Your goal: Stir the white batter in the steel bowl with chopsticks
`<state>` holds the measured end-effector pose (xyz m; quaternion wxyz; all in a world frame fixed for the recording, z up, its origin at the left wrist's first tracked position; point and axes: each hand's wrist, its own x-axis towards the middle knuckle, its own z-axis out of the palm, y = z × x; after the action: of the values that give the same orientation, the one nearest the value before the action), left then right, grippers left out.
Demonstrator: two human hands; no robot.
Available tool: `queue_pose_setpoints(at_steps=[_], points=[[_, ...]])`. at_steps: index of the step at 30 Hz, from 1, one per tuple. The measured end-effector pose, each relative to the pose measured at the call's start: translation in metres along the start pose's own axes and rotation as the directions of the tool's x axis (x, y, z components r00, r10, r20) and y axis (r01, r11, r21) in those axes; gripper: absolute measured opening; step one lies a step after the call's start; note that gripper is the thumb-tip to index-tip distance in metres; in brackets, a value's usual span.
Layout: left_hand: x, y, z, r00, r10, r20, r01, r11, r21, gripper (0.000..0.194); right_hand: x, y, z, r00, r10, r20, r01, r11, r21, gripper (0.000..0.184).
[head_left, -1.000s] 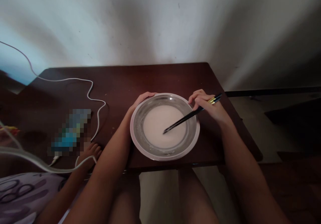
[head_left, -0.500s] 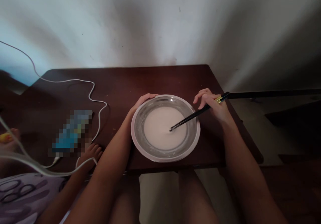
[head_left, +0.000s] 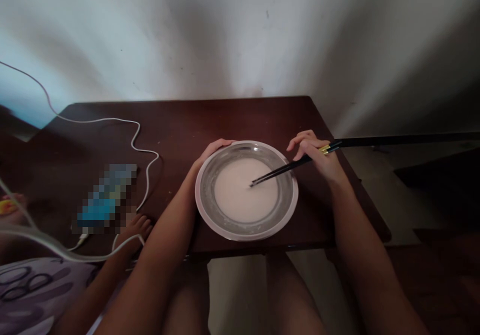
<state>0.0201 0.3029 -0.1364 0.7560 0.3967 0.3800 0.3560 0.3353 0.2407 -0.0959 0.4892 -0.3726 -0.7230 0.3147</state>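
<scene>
A metal bowl (head_left: 285, 210) with a white rim holds a white liquid batter (head_left: 240, 195) and sits near the front edge of a dark wooden table (head_left: 225, 120). My left hand (head_left: 212, 151) grips the bowl's far left rim. My right hand (head_left: 318, 157) holds a pair of black chopsticks (head_left: 288, 167) with yellow bands near the top. Their tips dip into the batter near its middle right.
A white cable (head_left: 140, 150) snakes over the table's left half, next to a blurred-out device (head_left: 107, 197). Another person's hand (head_left: 137, 227) rests at the front left edge, with a patterned sleeve (head_left: 33, 285) below. A wall stands behind; floor lies to the right.
The chopstick tips have moved from the batter's lower middle up and to the right. My right hand shifted slightly right. My left hand and the bowl stayed in place.
</scene>
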Motion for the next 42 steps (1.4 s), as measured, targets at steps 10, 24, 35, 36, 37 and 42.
queue_pose_setpoints(at_steps=[10, 24, 35, 36, 37, 42], points=[[0.0, 0.002, 0.002, 0.999, -0.027, -0.025, 0.027, 1.0, 0.012, 0.024, 0.001, 0.0, 0.013, 0.996, 0.062, 0.063, -0.059, 0.997, -0.049, 0.035], [0.0, 0.0, -0.001, 1.0, -0.013, 0.014, 0.013, 1.0, 0.002, 0.026, 0.0, 0.001, 0.015, 0.996, 0.055, 0.065, -0.05, 0.996, -0.078, 0.028], [0.0, -0.001, 0.0, 0.999, 0.005, 0.035, -0.006, 1.0, 0.023, 0.025, -0.001, -0.002, 0.014, 0.977, 0.101, 0.189, -0.105, 0.994, 0.008, 0.031], [0.001, -0.001, 0.0, 1.0, 0.002, 0.026, -0.002, 1.0, 0.026, 0.026, -0.001, -0.002, 0.016, 0.976, 0.105, 0.191, -0.104, 0.994, -0.013, 0.028], [0.001, -0.001, 0.001, 1.0, 0.001, 0.018, -0.002, 1.0, 0.027, 0.027, -0.001, -0.001, 0.017, 0.98, 0.105, 0.171, -0.101, 0.994, -0.032, 0.028], [0.0, 0.0, -0.001, 0.999, 0.009, 0.045, -0.01, 0.999, 0.032, 0.028, 0.001, 0.0, 0.007, 0.995, 0.091, -0.031, -0.092, 0.994, -0.063, 0.038]])
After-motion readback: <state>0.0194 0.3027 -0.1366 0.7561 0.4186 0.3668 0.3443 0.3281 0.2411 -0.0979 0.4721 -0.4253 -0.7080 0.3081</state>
